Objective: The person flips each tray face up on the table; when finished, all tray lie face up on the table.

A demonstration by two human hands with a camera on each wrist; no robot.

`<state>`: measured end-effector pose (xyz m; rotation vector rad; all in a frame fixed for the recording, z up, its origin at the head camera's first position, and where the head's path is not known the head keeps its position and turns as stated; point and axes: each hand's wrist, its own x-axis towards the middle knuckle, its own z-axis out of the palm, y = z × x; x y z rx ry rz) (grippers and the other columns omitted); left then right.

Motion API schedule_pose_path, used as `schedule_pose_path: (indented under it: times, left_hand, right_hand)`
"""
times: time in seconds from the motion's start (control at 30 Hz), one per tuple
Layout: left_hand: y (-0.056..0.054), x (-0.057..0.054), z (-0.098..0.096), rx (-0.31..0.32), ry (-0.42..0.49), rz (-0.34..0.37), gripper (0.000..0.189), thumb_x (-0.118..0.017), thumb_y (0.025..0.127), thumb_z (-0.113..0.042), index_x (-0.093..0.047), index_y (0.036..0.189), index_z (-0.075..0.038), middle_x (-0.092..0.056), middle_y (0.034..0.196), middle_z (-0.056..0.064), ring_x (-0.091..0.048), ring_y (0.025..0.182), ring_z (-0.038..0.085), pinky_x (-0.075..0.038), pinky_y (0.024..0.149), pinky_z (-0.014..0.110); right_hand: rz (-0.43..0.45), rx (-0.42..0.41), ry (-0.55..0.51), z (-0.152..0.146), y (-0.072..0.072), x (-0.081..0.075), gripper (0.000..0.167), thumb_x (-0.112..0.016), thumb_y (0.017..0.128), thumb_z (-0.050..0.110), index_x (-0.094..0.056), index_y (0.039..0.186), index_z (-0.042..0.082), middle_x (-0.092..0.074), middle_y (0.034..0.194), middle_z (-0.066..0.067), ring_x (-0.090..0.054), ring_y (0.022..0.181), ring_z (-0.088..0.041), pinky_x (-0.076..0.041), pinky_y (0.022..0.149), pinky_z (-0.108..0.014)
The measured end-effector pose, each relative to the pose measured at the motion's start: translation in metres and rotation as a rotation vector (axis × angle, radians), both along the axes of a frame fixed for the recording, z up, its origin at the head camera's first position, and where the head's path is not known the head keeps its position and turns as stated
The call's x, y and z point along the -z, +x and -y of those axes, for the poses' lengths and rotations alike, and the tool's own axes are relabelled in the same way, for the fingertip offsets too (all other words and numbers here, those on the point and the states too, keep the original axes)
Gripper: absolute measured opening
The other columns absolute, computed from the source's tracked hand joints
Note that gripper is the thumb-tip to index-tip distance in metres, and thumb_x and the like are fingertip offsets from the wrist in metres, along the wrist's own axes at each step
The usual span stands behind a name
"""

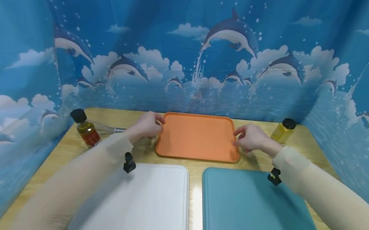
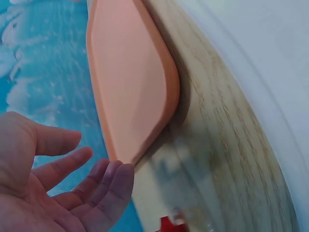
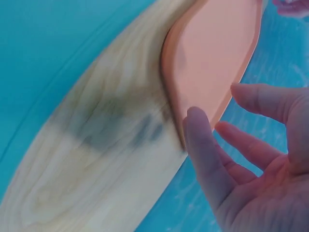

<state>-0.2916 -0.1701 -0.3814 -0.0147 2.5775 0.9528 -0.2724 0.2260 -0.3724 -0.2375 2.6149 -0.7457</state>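
An orange tray lies at the back of the wooden table, by the curtain. At its left end is my left hand, fingers loosely bent and parted. In the left wrist view the fingertips come close to the tray's end; whether they touch it I cannot tell. Facing it across the tray, my right hand is at the right end, thumb and fingers spread apart. The right wrist view has its fingertips overlapping the tray's edge, with contact unclear.
Nearer me lie a white board on the left and a teal board on the right. An oil bottle and a whisk are left of my left hand. Behind my right wrist stands a yellow jar with a black lid.
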Motion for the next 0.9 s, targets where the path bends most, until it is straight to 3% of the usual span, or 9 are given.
schedule_pose_path:
  times: [0.17,0.27,0.33,0.43,0.53,0.63,0.77,0.9]
  left_hand:
    - [0.024,-0.012,0.009,0.118,-0.027,-0.073,0.042,-0.060,0.113,-0.020,-0.067,0.152,-0.005,-0.072,0.147,0.019,-0.072,0.128,0.032,-0.066,0.096,0.042]
    - [0.041,-0.012,0.020,0.154,-0.029,-0.120,0.041,-0.059,0.113,-0.020,-0.069,0.150,-0.003,-0.073,0.144,0.020,-0.071,0.131,0.036,-0.064,0.104,0.050]
    - [0.054,-0.011,0.029,0.169,-0.014,-0.148,0.041,-0.059,0.113,-0.020,-0.070,0.148,-0.002,-0.074,0.143,0.021,-0.071,0.131,0.037,-0.063,0.106,0.053]
    - [0.073,-0.008,0.041,0.153,0.000,-0.160,0.042,-0.060,0.113,-0.024,-0.070,0.148,-0.003,-0.074,0.142,0.021,-0.071,0.130,0.038,-0.063,0.106,0.056]
    - [0.088,-0.005,0.054,0.138,-0.010,-0.155,0.043,-0.063,0.112,-0.028,-0.071,0.147,-0.004,-0.075,0.141,0.020,-0.072,0.128,0.037,-0.064,0.102,0.054]
    - [0.103,-0.005,0.067,0.126,-0.022,-0.137,0.045,-0.065,0.111,-0.028,-0.070,0.147,-0.002,-0.073,0.141,0.024,-0.075,0.121,0.036,-0.068,0.091,0.048]
    - [0.120,-0.007,0.082,0.105,-0.048,-0.116,0.047,-0.069,0.109,-0.025,-0.068,0.149,0.001,-0.070,0.145,0.030,-0.078,0.115,0.036,-0.069,0.079,0.041]
    - [0.132,-0.008,0.091,0.092,-0.126,-0.135,0.048,-0.072,0.108,-0.025,-0.067,0.149,0.001,-0.069,0.147,0.033,-0.076,0.121,0.044,-0.070,0.087,0.049]
  right_hand:
    - [-0.072,-0.046,-0.011,0.016,0.018,-0.004,0.055,-0.077,0.106,0.024,-0.064,0.154,-0.001,-0.072,0.142,-0.029,-0.080,0.095,-0.030,-0.069,0.076,-0.037]
    - [-0.084,-0.076,-0.051,0.029,0.030,-0.005,0.057,-0.079,0.105,0.027,-0.065,0.153,0.000,-0.072,0.143,-0.029,-0.081,0.096,-0.032,-0.067,0.075,-0.036]
    - [-0.076,-0.079,-0.081,0.037,0.038,-0.005,0.059,-0.080,0.104,0.028,-0.065,0.154,0.001,-0.072,0.146,-0.029,-0.080,0.106,-0.033,-0.067,0.078,-0.037]
    - [-0.042,-0.061,-0.150,0.048,0.052,-0.006,0.062,-0.081,0.103,0.030,-0.063,0.156,0.001,-0.068,0.150,-0.029,-0.077,0.120,-0.038,-0.069,0.086,-0.041]
    - [0.001,-0.036,-0.238,0.058,0.065,-0.005,0.065,-0.082,0.103,0.027,-0.061,0.157,0.000,-0.065,0.154,-0.030,-0.077,0.121,-0.038,-0.070,0.091,-0.044]
    - [0.069,-0.016,-0.319,0.067,0.078,-0.003,0.068,-0.083,0.102,0.025,-0.058,0.160,-0.001,-0.061,0.158,-0.031,-0.078,0.119,-0.037,-0.071,0.093,-0.046]
    - [0.147,0.008,-0.390,0.081,0.096,0.003,0.072,-0.088,0.098,0.022,-0.059,0.160,0.001,-0.058,0.162,-0.028,-0.071,0.134,-0.039,-0.071,0.094,-0.046]
    - [0.203,0.035,-0.452,0.093,0.111,0.012,0.076,-0.091,0.093,0.016,-0.058,0.160,0.000,-0.058,0.162,-0.028,-0.073,0.131,-0.038,-0.071,0.093,-0.046]
